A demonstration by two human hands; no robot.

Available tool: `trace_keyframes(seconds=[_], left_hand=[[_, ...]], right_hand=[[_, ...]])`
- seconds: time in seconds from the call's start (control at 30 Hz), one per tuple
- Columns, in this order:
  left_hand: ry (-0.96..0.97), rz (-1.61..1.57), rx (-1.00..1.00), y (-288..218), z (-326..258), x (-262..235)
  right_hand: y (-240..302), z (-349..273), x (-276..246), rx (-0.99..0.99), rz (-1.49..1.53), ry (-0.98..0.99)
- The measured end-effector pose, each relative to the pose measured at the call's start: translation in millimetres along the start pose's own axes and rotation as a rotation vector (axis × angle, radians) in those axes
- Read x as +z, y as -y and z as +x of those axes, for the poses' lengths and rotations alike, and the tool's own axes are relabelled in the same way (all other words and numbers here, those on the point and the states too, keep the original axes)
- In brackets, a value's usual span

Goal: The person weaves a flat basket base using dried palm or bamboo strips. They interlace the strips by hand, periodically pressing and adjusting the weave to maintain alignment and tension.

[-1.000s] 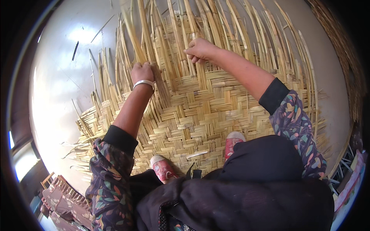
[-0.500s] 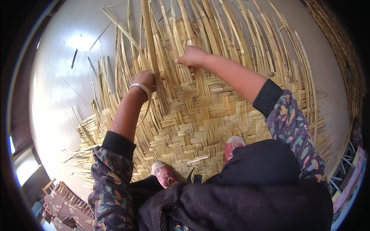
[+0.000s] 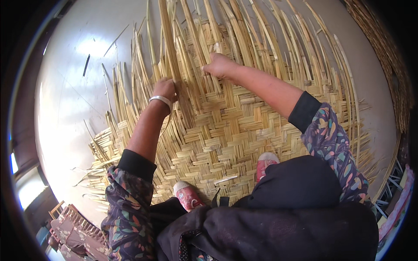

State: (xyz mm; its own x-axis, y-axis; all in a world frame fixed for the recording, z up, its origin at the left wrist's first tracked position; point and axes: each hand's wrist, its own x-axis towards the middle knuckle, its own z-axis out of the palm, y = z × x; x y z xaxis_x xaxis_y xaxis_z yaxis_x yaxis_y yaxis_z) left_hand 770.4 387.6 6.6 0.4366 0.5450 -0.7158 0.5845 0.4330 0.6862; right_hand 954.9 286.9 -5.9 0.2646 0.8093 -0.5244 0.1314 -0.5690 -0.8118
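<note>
A half-woven mat (image 3: 226,143) of flat, straw-coloured cane or reed strips spreads beneath me, in a twill pattern, with long loose ends standing out at its far side. My left hand (image 3: 165,90), a pale bangle at its wrist, is closed on strips at the weave's far left part. A long upright strip (image 3: 167,39) passes just beside it. Farther right, my right hand (image 3: 220,66) is closed on a strip (image 3: 201,45), with thumb and finger pressed together. Its fingertips are partly hidden among the strips.
My red shoes (image 3: 188,196) rest on the mat's near part. Around it lies a smooth pale floor (image 3: 65,126) with a dark sliver (image 3: 86,65). A bundle of brown stalks (image 3: 383,56) lies along the far right edge. A cloth-covered chair (image 3: 78,230) stands at lower left.
At the far left, loose strips that crossed at a slant beside my left hand now stand more upright. Both hands stay in nearly the same place, still closed.
</note>
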Motion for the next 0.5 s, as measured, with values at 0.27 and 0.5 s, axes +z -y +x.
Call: trace_keyframes(seconds=[0.27, 0.5], left_hand=[[0.075, 0.151, 0.165, 20, 10, -15], [0.099, -0.128, 0.148, -17, -15, -1]], right_hand=[[20, -8, -3, 0.143, 0.458, 0.249], [39, -9, -12, -0.137, 0.698, 0.287]])
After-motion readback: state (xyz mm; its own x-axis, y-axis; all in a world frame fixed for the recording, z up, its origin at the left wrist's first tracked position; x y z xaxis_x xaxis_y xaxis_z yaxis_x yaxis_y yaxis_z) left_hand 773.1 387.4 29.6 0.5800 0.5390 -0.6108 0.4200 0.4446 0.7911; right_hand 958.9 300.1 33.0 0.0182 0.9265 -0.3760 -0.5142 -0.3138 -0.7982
